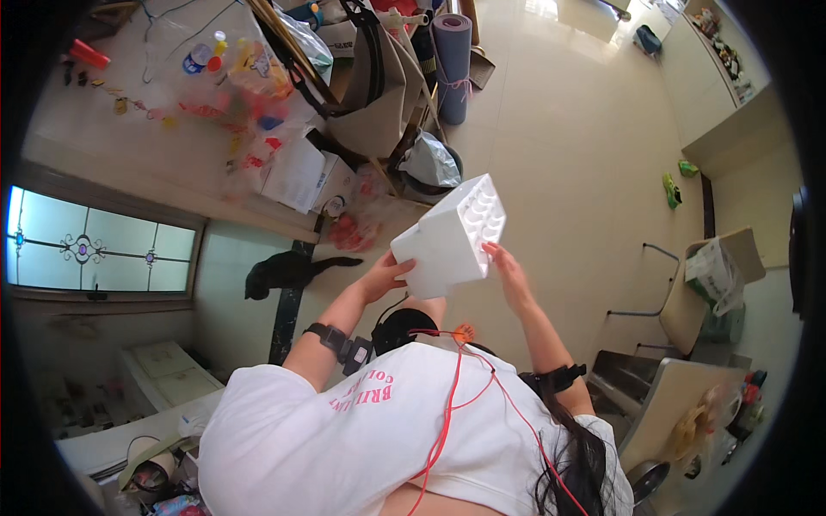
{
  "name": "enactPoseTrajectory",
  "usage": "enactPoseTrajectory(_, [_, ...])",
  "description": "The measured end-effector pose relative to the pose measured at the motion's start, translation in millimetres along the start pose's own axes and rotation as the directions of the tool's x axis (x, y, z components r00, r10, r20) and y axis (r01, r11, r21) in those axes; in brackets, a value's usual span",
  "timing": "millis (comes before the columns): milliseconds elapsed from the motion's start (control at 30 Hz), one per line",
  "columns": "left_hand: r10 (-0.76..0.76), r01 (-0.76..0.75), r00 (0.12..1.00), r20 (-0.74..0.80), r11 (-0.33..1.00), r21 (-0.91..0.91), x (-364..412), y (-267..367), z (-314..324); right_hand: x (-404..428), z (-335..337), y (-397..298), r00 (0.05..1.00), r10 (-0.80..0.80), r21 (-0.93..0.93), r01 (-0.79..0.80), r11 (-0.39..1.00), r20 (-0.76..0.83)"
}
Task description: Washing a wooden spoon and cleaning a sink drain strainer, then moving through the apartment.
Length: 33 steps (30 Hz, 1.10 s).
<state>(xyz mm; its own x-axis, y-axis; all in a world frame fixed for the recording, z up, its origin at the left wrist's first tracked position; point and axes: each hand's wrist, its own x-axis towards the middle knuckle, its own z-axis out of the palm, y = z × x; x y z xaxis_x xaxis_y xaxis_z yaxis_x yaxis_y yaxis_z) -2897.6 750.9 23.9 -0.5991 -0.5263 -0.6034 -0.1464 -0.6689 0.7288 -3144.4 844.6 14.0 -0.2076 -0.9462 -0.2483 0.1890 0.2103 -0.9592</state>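
Note:
A white foam box (445, 242) with rounded hollows along one side is held up before me, tilted. My left hand (387, 274) grips its lower left corner, thumb over the face and fingers behind. At the box's right edge, my right hand (506, 267) touches the hollowed side with its fingertips, its fingers nearly straight. Whether the right hand bears any of the box's weight cannot be told. Below the box are my knee and a black round thing, partly hidden by my shirt.
A black cat (284, 274) stands on the floor at the left. Beyond the box are a bin with a grey plastic liner (431, 161), a rolled yoga mat (453, 71), a large bag (377, 97) and cardboard boxes (293, 174). A chair (677, 297) stands at the right.

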Motion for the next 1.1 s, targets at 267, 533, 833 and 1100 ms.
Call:
enactPoseTrajectory(267, [-0.008, 0.005, 0.999, -0.05, 0.998, -0.067, 102.0, 38.2, -38.2, 128.1, 13.0, 24.1, 0.976, 0.116, -0.12, -0.094, 0.988, 0.187])
enactPoseTrajectory(533, [-0.05, 0.022, 0.975, -0.219, 0.992, -0.128, 196.5, 56.5, -84.8, 258.6, 0.6, 58.2, 0.984, 0.168, -0.165, -0.155, 0.974, 0.065])
enactPoseTrajectory(833, [-0.019, 0.004, 0.923, -0.385, 0.999, -0.04, 261.8, 64.7, -100.7, 333.2, -13.1, 89.7, 0.923, 0.374, 0.024, -0.377, 0.926, 0.089])
enactPoseTrajectory(1100, [-0.12, 0.03, 0.885, -0.45, 0.979, -0.202, 297.3, 28.7, -128.9, 358.9, -23.3, 149.0, 0.798, 0.602, 0.061, -0.602, 0.796, 0.018])
